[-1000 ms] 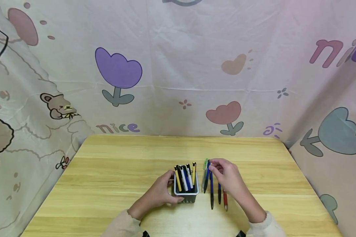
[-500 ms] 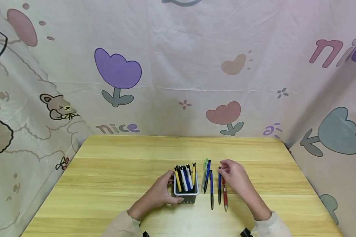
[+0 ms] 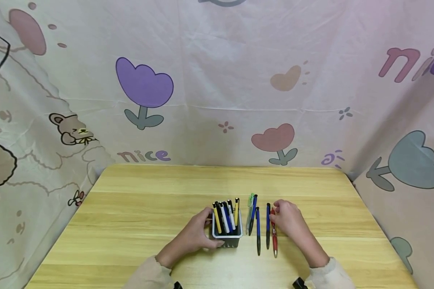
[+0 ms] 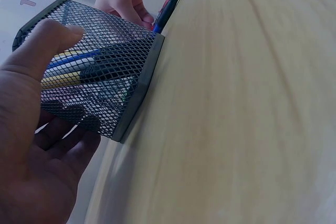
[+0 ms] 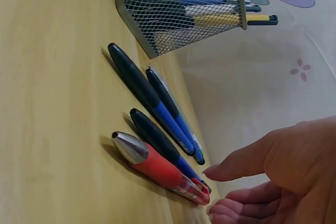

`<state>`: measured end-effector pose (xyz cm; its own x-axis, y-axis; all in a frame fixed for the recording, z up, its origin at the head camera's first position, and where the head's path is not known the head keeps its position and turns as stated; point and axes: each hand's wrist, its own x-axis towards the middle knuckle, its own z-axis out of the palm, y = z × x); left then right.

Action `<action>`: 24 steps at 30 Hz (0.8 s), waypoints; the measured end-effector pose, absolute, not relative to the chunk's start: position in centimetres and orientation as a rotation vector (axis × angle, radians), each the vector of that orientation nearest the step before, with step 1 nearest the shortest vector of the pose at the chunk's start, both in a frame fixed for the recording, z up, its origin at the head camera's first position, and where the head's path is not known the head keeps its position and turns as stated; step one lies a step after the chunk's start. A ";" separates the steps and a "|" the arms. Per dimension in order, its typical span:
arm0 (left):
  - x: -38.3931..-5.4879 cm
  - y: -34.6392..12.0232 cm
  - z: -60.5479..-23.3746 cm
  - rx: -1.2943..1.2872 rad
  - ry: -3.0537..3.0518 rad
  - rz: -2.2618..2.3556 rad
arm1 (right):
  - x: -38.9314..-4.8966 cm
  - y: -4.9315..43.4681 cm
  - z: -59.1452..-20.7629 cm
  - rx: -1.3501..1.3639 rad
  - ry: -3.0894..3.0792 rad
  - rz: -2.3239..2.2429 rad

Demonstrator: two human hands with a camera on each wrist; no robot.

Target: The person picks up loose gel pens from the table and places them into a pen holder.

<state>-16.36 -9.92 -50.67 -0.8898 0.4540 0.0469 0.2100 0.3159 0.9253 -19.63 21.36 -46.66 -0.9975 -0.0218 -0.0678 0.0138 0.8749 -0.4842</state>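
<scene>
My left hand grips a dark wire-mesh pen holder, thumb on its near side and fingers around the far side. Several pens with yellow, white and blue barrels stand in it. To its right, my right hand is at the upper end of a red pen with a silver tip. In the right wrist view, thumb and fingers are spread apart beside that end of the red pen. A blue pen with a black grip lies close along its left.
Between the holder and the right hand lie two more blue pens, one nearer me and one farther back. A clear pen with a green top lies beside the farther one. The wooden table meets a printed cloth behind.
My right hand has moved right and slightly toward me, from the blue pens to the red pen's upper end. The left hand and the pen holder have stayed in place.
</scene>
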 end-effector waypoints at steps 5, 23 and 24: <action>-16.3 -9.9 -50.6 0.614 2.364 1.603 | -19.7 21.4 -47.0 0.006 2.953 -0.734; -16.2 -10.0 -50.4 0.617 2.393 1.570 | -19.8 21.1 -47.5 -0.015 2.961 -0.711; -16.2 -10.0 -50.4 0.617 2.393 1.570 | -19.8 21.1 -47.6 -0.014 2.962 -0.720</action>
<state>-16.19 -9.96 -50.43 -0.8893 0.4545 0.0499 0.2267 0.3436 0.9113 -19.82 21.10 -47.56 -0.9956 -0.0311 -0.0888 0.0131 0.8887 -0.4582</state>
